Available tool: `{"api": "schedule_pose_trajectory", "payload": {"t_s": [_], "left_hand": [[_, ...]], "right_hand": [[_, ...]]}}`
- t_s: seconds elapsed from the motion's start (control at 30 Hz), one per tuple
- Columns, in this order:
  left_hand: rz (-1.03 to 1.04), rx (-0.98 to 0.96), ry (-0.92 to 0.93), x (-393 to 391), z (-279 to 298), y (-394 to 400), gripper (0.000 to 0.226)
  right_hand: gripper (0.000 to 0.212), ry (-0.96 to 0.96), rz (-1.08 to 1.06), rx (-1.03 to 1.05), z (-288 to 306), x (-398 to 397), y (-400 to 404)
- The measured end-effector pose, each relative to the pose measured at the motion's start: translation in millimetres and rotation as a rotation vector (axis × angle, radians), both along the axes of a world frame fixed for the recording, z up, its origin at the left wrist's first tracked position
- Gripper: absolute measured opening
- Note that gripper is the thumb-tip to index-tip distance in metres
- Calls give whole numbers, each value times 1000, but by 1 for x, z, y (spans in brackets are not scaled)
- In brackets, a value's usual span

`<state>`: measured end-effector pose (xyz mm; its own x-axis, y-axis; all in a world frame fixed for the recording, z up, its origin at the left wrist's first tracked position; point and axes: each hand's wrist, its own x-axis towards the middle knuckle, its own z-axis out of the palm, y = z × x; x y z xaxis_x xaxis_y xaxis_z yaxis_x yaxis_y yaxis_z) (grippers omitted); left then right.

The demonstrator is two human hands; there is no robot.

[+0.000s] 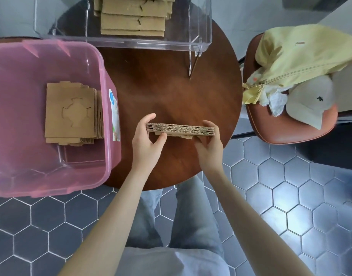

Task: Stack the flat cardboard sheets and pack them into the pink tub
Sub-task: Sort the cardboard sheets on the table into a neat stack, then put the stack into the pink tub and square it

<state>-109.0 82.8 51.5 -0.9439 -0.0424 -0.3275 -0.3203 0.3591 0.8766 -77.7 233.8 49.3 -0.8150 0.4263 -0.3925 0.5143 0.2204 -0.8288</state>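
A small stack of flat cardboard sheets stands on edge above the round wooden table, held between both hands. My left hand grips its left end and my right hand grips its right end. To the left sits the pink tub, with a pile of cardboard sheets lying flat on its bottom. At the back a clear plastic bin holds more cardboard sheets.
An orange chair at the right carries a yellow garment and a white cap. The floor is dark hexagon tile. My legs in light trousers are below the table's near edge.
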Motion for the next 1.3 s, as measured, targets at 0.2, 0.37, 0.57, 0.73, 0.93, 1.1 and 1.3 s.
{"api": "schedule_pose_trajectory", "payload": {"t_s": [0.2, 0.37, 0.57, 0.73, 0.93, 1.1, 1.3], "left_hand": [[-8, -56, -5, 9, -4, -5, 58], [-49, -126, 17, 9, -5, -8, 51], [-97, -282, 13, 5, -4, -8, 43], [-110, -365, 22, 6, 22, -6, 36], [-129, -270, 80, -2, 82, -19, 23], [-119, -135, 90, -11, 128, -59, 19], [106, 220, -46, -6, 147, -112, 12]], "right_hand": [[60, -37, 124, 98, -1, 1, -1], [52, -49, 175, 126, -1, -2, 3], [37, -103, 238, 132, 7, -13, 13], [25, -105, 325, 180, 35, -34, 30], [36, -90, 441, 281, 97, -68, 33], [46, -5, 529, 321, 155, -96, 4], [49, 57, 690, 319, 189, -129, -62]]}}
